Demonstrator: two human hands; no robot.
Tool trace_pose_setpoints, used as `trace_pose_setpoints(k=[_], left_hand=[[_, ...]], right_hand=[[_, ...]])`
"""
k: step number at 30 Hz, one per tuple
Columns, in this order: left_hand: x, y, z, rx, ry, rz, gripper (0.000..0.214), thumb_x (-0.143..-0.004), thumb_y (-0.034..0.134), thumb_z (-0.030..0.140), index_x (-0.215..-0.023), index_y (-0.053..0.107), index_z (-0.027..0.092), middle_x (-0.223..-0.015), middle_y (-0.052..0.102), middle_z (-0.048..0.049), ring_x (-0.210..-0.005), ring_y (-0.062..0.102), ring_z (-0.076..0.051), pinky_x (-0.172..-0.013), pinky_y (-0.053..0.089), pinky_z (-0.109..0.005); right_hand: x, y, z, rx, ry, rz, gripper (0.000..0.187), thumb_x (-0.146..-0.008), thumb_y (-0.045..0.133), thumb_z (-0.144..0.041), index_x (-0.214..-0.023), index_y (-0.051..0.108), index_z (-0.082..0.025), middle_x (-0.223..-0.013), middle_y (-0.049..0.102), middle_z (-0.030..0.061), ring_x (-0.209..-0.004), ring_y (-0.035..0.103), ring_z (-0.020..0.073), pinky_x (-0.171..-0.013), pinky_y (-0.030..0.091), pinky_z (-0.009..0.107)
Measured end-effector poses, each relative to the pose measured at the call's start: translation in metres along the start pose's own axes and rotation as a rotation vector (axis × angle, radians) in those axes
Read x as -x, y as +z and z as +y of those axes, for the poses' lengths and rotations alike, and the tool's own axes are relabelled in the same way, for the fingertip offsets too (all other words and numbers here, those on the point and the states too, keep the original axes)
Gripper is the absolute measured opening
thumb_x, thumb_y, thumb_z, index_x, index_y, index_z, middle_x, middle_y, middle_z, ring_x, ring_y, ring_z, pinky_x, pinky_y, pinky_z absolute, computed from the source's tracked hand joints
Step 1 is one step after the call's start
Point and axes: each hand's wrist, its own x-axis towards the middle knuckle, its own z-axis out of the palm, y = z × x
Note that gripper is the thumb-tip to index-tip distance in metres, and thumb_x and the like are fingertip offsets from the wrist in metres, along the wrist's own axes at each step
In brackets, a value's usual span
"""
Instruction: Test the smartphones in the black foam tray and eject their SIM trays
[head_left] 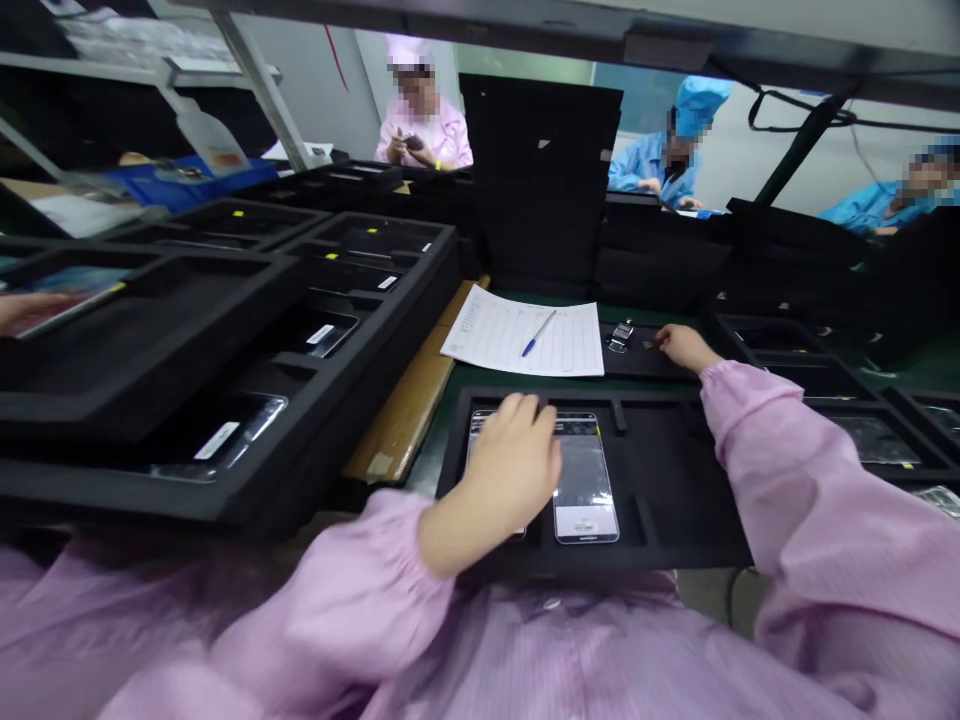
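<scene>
Left grip [519,450] curls over one mostly hidden phone [477,424]; pinching or not, can't tell. Beyond, curling paper [480,322] carries a slim blue pen [538,335]. Next along, a second glossy, round-cornered phone [585,480] shares the matte black foam tray [679,460]. Shiny pieces [621,336] follow on a flat black pad [637,365], then the right grip [684,348] beside tiny bits [648,345], its closure unclear too.

Two phones [586,495] are set side by side in a tray [682,450] under the left hand [517,455]; beyond it, a pen [538,335] is laid on a sheet [484,325]. Small parts [621,334] are placed just left of the right hand [684,348]; stacked trays [112,390] are ranged left of both.
</scene>
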Motion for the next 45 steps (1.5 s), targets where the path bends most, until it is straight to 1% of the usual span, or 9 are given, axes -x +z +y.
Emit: trace_pose_setpoints(k=[4, 8, 14, 19, 22, 25, 31, 38, 45], left_hand=[[-0.040, 0.037, -0.008, 0.028, 0.053, -0.088, 0.024, -0.082, 0.052, 0.014, -0.096, 0.071, 0.009, -0.143, 0.052, -0.0291, -0.142, 0.037, -0.047, -0.112, 0.028, -0.064], [-0.051, 0.053, -0.021, 0.031, 0.086, -0.101, 0.023, -0.088, 0.048, 0.019, -0.090, 0.070, 0.011, -0.147, 0.052, -0.0249, -0.150, 0.027, -0.041, -0.119, 0.019, -0.059], [-0.057, 0.033, -0.016, 0.001, 0.070, -0.178, 0.029, -0.095, 0.042, 0.025, -0.082, 0.064, 0.013, -0.146, 0.053, -0.0224, -0.151, 0.025, -0.036, -0.122, 0.021, -0.052], [-0.044, 0.021, -0.009, 0.406, -0.109, -0.309, 0.030, -0.088, 0.062, 0.040, -0.107, 0.057, 0.017, -0.111, 0.068, -0.0107, -0.111, 0.063, -0.028, -0.097, 0.051, -0.047], [-0.031, 0.019, -0.009, 0.698, -0.213, -0.454, 0.045, -0.076, 0.076, 0.029, -0.114, 0.054, 0.018, -0.100, 0.069, -0.0056, -0.086, 0.068, -0.022, -0.068, 0.056, -0.034], [-0.028, 0.010, -0.007, 0.917, -0.387, -0.319, 0.036, -0.078, 0.071, 0.018, -0.112, 0.057, 0.018, -0.098, 0.070, -0.0050, -0.077, 0.068, -0.018, -0.055, 0.053, -0.026], [-0.034, -0.013, 0.005, 1.381, -0.587, -0.057, 0.005, -0.085, 0.063, 0.008, -0.085, 0.067, 0.010, -0.088, 0.074, -0.0085, -0.073, 0.070, -0.016, -0.069, 0.060, -0.030], [-0.023, -0.007, 0.013, 1.459, -0.536, -0.069, 0.003, -0.083, 0.067, 0.011, -0.081, 0.070, 0.012, -0.076, 0.073, -0.0049, -0.070, 0.069, -0.016, -0.070, 0.061, -0.031], [-0.015, -0.011, 0.021, 1.333, -0.328, 0.138, 0.039, -0.078, 0.078, 0.026, -0.113, 0.061, 0.021, -0.111, 0.073, -0.0052, -0.097, 0.071, -0.022, -0.070, 0.062, -0.030]], right_hand=[[0.048, -0.027, -0.034, -0.108, -0.085, 0.041, 0.009, -0.087, 0.062, -0.015, -0.083, 0.070, -0.017, -0.090, 0.071, 0.0091, -0.089, 0.065, 0.0217, -0.087, 0.052, 0.035], [0.157, -0.041, -0.058, -0.457, -0.197, -0.146, 0.014, -0.083, 0.070, -0.031, -0.093, 0.074, -0.022, -0.085, 0.073, 0.0056, -0.072, 0.067, 0.0184, -0.065, 0.056, 0.029], [0.268, -0.003, -0.063, -1.137, 0.241, -0.528, 0.034, -0.071, 0.086, -0.046, -0.084, 0.073, -0.018, -0.079, 0.075, 0.0084, -0.070, 0.074, 0.0199, -0.061, 0.062, 0.027], [0.264, 0.019, -0.065, -1.361, 0.357, -0.515, 0.035, -0.068, 0.090, -0.042, -0.082, 0.072, -0.016, -0.078, 0.075, 0.0055, -0.066, 0.073, 0.0158, -0.057, 0.060, 0.020], [0.265, 0.015, -0.068, -1.408, 0.319, -0.533, 0.033, -0.072, 0.088, -0.042, -0.078, 0.069, -0.016, -0.078, 0.075, 0.0050, -0.066, 0.073, 0.0147, -0.055, 0.059, 0.017], [0.276, 0.009, -0.071, -1.398, 0.221, -0.520, 0.032, -0.080, 0.082, -0.043, -0.077, 0.066, -0.016, -0.080, 0.076, 0.0052, -0.069, 0.074, 0.0150, -0.057, 0.060, 0.018], [0.289, 0.004, -0.074, -1.326, 0.051, -0.390, 0.024, -0.090, 0.073, -0.037, -0.079, 0.062, -0.019, -0.094, 0.077, 0.0053, -0.089, 0.075, 0.0175, -0.065, 0.062, 0.019], [0.289, 0.004, -0.079, -1.423, 0.067, -0.350, 0.029, -0.087, 0.076, -0.037, -0.074, 0.057, -0.019, -0.101, 0.077, 0.0056, -0.099, 0.074, 0.0221, -0.067, 0.063, 0.022], [0.285, 0.014, -0.076, -1.428, 0.211, -0.300, 0.037, -0.080, 0.082, -0.041, -0.072, 0.054, -0.018, -0.088, 0.076, 0.0059, -0.092, 0.075, 0.0250, -0.062, 0.063, 0.023]])
